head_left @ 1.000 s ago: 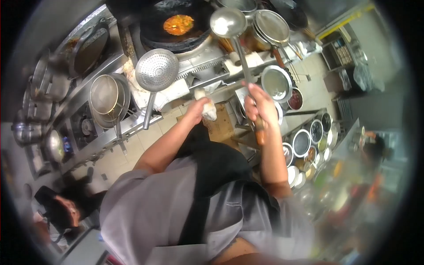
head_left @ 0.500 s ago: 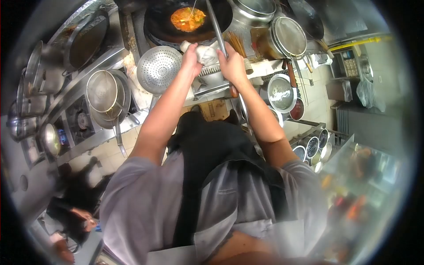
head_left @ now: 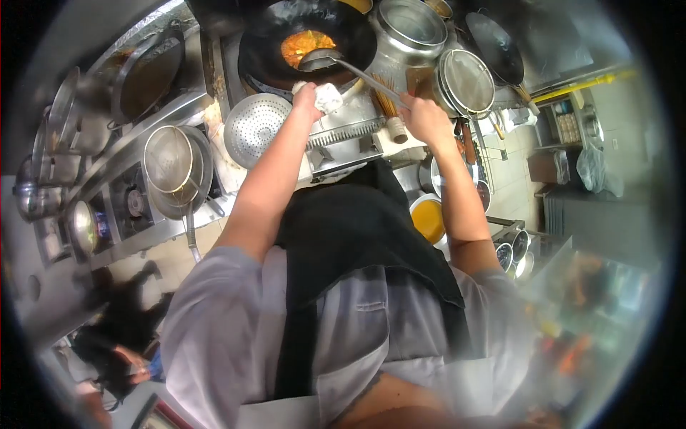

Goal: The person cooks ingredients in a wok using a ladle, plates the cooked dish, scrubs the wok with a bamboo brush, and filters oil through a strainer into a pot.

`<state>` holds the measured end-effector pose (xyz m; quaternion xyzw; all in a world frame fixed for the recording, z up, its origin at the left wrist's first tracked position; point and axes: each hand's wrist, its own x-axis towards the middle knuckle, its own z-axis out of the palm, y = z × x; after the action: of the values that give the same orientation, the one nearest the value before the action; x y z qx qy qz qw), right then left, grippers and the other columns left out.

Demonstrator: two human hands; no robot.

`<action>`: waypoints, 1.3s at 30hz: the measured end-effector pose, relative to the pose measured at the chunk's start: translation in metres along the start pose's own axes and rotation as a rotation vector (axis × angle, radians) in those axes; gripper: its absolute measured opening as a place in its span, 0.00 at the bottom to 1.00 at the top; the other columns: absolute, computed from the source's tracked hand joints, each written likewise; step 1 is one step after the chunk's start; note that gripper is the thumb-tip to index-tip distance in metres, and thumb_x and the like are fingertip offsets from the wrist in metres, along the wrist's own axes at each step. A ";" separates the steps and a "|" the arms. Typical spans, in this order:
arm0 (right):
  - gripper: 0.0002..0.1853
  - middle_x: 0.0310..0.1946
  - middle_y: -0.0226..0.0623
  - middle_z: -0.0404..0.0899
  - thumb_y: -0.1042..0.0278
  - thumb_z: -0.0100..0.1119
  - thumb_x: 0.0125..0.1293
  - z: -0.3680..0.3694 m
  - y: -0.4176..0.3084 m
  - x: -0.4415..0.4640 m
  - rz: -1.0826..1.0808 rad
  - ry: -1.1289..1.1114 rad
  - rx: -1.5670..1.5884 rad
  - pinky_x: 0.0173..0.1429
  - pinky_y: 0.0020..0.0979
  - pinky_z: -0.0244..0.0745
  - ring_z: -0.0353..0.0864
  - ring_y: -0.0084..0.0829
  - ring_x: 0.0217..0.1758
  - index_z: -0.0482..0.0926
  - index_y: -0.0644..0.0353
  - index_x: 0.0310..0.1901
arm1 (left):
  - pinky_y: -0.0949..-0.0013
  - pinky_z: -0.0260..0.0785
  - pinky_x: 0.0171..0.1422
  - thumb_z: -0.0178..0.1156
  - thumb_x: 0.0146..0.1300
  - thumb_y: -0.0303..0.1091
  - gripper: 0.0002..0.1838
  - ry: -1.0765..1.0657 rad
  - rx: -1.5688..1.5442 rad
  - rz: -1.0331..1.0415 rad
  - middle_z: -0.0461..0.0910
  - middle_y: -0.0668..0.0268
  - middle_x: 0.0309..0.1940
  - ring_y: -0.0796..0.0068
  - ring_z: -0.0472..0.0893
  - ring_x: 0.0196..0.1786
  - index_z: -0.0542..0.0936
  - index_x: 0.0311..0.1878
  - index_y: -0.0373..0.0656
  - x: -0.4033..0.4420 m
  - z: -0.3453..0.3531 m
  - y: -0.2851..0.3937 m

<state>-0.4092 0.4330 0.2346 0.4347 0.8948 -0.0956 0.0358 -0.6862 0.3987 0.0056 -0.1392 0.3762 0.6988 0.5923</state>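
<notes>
A dark wok (head_left: 350, 36) on the stove holds orange-red food (head_left: 306, 43). The bowl of a metal ladle (head_left: 368, 79) rests in the wok against the food's lower edge. My right hand (head_left: 427, 120) is closed around the ladle's handle, to the right of the wok. At the wok's near rim my left hand (head_left: 306, 100) is closed on a white cloth (head_left: 328, 99). The perforated skimmer (head_left: 256, 129) lies just left of my left wrist. A bamboo brush (head_left: 389, 107) stands between the wok and my right hand.
Round strainers (head_left: 468, 80) and metal pots (head_left: 412, 23) stand right of the wok. Another strainer (head_left: 168, 159) lies over a pan at the left. A bowl of yellow liquid (head_left: 428, 219) is below my right forearm. Another person (head_left: 128, 357) is at the lower left.
Both hands have moved forward to the stove, then my right hand shifted right. The ladle's bowl has come down into the wok beside the food. The cloth is now at the wok's rim.
</notes>
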 end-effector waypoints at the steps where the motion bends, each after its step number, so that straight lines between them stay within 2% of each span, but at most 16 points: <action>1: 0.15 0.42 0.55 0.83 0.56 0.55 0.69 -0.008 -0.005 0.001 0.003 -0.015 -0.026 0.52 0.50 0.79 0.84 0.55 0.48 0.80 0.55 0.49 | 0.44 0.81 0.42 0.49 0.67 0.32 0.12 0.046 0.036 -0.008 0.81 0.55 0.41 0.54 0.86 0.39 0.72 0.51 0.38 0.000 0.001 0.002; 5: 0.15 0.43 0.55 0.83 0.57 0.53 0.69 -0.018 -0.012 0.014 -0.054 -0.082 -0.096 0.53 0.50 0.79 0.84 0.54 0.49 0.81 0.57 0.49 | 0.45 0.81 0.42 0.49 0.66 0.26 0.14 0.127 -0.051 0.220 0.79 0.52 0.41 0.51 0.84 0.38 0.71 0.54 0.33 0.006 0.004 -0.014; 9: 0.16 0.45 0.56 0.83 0.59 0.50 0.70 -0.038 -0.011 0.023 -0.054 -0.139 -0.109 0.56 0.49 0.78 0.83 0.53 0.51 0.81 0.59 0.49 | 0.47 0.81 0.40 0.49 0.67 0.25 0.13 0.141 -0.118 0.272 0.78 0.50 0.42 0.51 0.84 0.37 0.71 0.53 0.30 -0.063 0.038 -0.025; 10: 0.16 0.45 0.56 0.83 0.59 0.50 0.70 -0.037 -0.011 0.020 -0.051 -0.153 -0.089 0.57 0.49 0.77 0.83 0.53 0.52 0.82 0.59 0.49 | 0.47 0.81 0.40 0.49 0.67 0.25 0.13 0.154 -0.125 0.275 0.78 0.50 0.42 0.51 0.84 0.37 0.71 0.53 0.30 -0.054 0.036 -0.027; 12: 0.17 0.45 0.56 0.83 0.58 0.49 0.71 -0.011 -0.007 0.044 -0.108 -0.146 -0.071 0.57 0.49 0.78 0.83 0.54 0.52 0.82 0.60 0.49 | 0.46 0.80 0.40 0.49 0.67 0.26 0.14 0.192 -0.097 0.260 0.78 0.50 0.42 0.51 0.84 0.38 0.70 0.53 0.29 -0.037 0.027 -0.029; 16: 0.18 0.42 0.55 0.84 0.57 0.47 0.73 0.032 -0.013 0.057 -0.039 -0.067 -0.023 0.53 0.50 0.79 0.84 0.56 0.47 0.80 0.54 0.55 | 0.52 0.79 0.42 0.56 0.66 0.30 0.14 0.208 0.058 0.296 0.79 0.52 0.44 0.57 0.84 0.38 0.74 0.51 0.31 -0.030 -0.004 -0.051; 18: 0.19 0.40 0.56 0.84 0.57 0.47 0.73 0.038 -0.010 0.044 0.009 0.040 0.141 0.51 0.51 0.79 0.85 0.56 0.44 0.79 0.51 0.59 | 0.58 0.77 0.49 0.58 0.65 0.30 0.18 0.326 0.130 0.379 0.79 0.57 0.50 0.65 0.82 0.47 0.75 0.56 0.32 -0.076 -0.012 -0.090; 19: 0.20 0.37 0.56 0.84 0.56 0.49 0.72 0.049 0.003 0.040 -0.015 0.102 0.156 0.47 0.53 0.79 0.85 0.57 0.40 0.77 0.50 0.61 | 0.59 0.76 0.52 0.57 0.64 0.28 0.20 0.374 0.175 0.287 0.80 0.58 0.50 0.65 0.81 0.51 0.74 0.58 0.32 -0.107 -0.006 -0.097; 20: 0.20 0.37 0.56 0.84 0.56 0.49 0.72 0.045 0.012 0.036 -0.025 0.107 0.160 0.47 0.53 0.79 0.85 0.57 0.40 0.77 0.50 0.61 | 0.59 0.77 0.50 0.55 0.65 0.27 0.18 0.365 0.181 0.328 0.80 0.58 0.49 0.64 0.82 0.49 0.74 0.57 0.32 -0.132 0.008 -0.101; 22: 0.21 0.34 0.56 0.83 0.55 0.53 0.70 0.036 0.030 0.013 -0.080 0.157 0.176 0.44 0.52 0.80 0.85 0.56 0.38 0.77 0.50 0.62 | 0.55 0.79 0.47 0.54 0.67 0.28 0.16 0.345 0.143 0.388 0.80 0.57 0.46 0.61 0.83 0.46 0.74 0.56 0.31 -0.124 0.014 -0.093; 23: 0.21 0.33 0.55 0.84 0.54 0.55 0.69 0.027 0.040 0.007 -0.085 0.100 0.133 0.41 0.52 0.80 0.85 0.56 0.37 0.77 0.49 0.60 | 0.46 0.81 0.48 0.49 0.73 0.32 0.14 0.271 0.032 0.259 0.79 0.54 0.47 0.55 0.84 0.46 0.68 0.56 0.35 -0.107 0.016 -0.079; 24: 0.18 0.33 0.53 0.84 0.55 0.55 0.69 0.011 0.044 -0.002 -0.053 0.047 0.078 0.44 0.52 0.80 0.85 0.56 0.38 0.79 0.50 0.57 | 0.45 0.80 0.48 0.44 0.75 0.36 0.14 0.296 0.056 0.282 0.80 0.53 0.46 0.53 0.84 0.44 0.68 0.54 0.36 -0.105 0.039 -0.062; 26: 0.16 0.35 0.54 0.84 0.56 0.54 0.70 -0.004 0.054 -0.006 -0.144 0.037 0.116 0.47 0.52 0.79 0.84 0.56 0.41 0.81 0.53 0.53 | 0.42 0.78 0.49 0.39 0.76 0.39 0.15 0.143 -0.065 0.221 0.80 0.53 0.44 0.51 0.84 0.44 0.69 0.52 0.38 -0.048 0.022 -0.044; 28: 0.15 0.37 0.54 0.84 0.57 0.54 0.70 -0.013 0.056 -0.008 -0.150 0.019 0.085 0.48 0.51 0.79 0.84 0.55 0.42 0.81 0.54 0.52 | 0.41 0.80 0.43 0.41 0.75 0.33 0.11 0.077 -0.119 0.197 0.80 0.52 0.42 0.50 0.84 0.41 0.70 0.52 0.38 -0.042 0.031 -0.037; 32: 0.15 0.41 0.55 0.83 0.58 0.53 0.71 -0.018 0.054 -0.008 -0.129 -0.061 0.031 0.51 0.49 0.79 0.84 0.54 0.46 0.82 0.56 0.49 | 0.39 0.79 0.44 0.40 0.75 0.34 0.13 0.112 -0.058 0.180 0.81 0.53 0.43 0.51 0.84 0.42 0.71 0.52 0.39 -0.037 0.041 -0.028; 39: 0.15 0.44 0.54 0.83 0.59 0.54 0.70 -0.016 0.029 0.020 -0.120 -0.081 -0.006 0.56 0.47 0.77 0.83 0.53 0.51 0.83 0.59 0.47 | 0.36 0.78 0.45 0.44 0.73 0.36 0.14 0.114 0.045 0.155 0.81 0.55 0.45 0.50 0.84 0.43 0.71 0.55 0.40 -0.017 0.032 -0.009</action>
<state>-0.3987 0.4687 0.2431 0.3762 0.9172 -0.1127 0.0676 -0.6659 0.4084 0.0350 -0.1359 0.4344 0.7250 0.5170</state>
